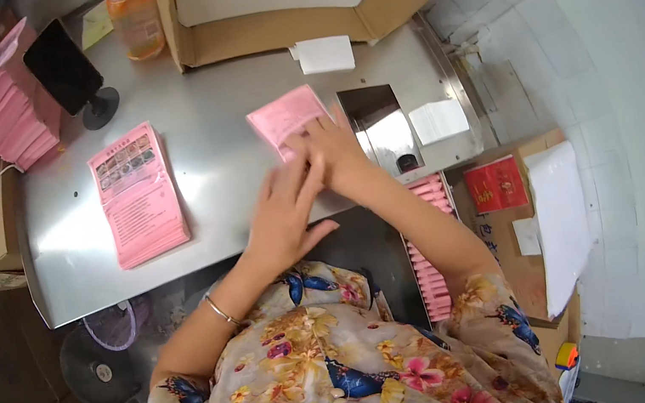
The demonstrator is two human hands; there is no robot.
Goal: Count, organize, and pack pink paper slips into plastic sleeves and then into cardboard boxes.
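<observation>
A pink packet (289, 115), flat and slightly blurred, lies toward the middle of the metal table. My right hand (334, 156) reaches over its lower right part, fingers bent onto it; what lies beneath them is hidden. Close by on the left is my left hand (283, 213), its thumb out to the side and its fingers stretched toward the right hand. The left fingertips are smeared by motion, and whether they touch the packet I cannot tell. Farther left rests a neat stack of pink printed packets (143, 220) with small pictures on top.
A phone on a stand (63, 67) stands far left beside piled pink bundles (21, 108) and an orange jar (135, 19). Behind is an open cardboard box (271, 33). Right of my hands lie a dark glossy device (378, 123) and white papers (439, 121). Pink packets (431, 277) fill a box below.
</observation>
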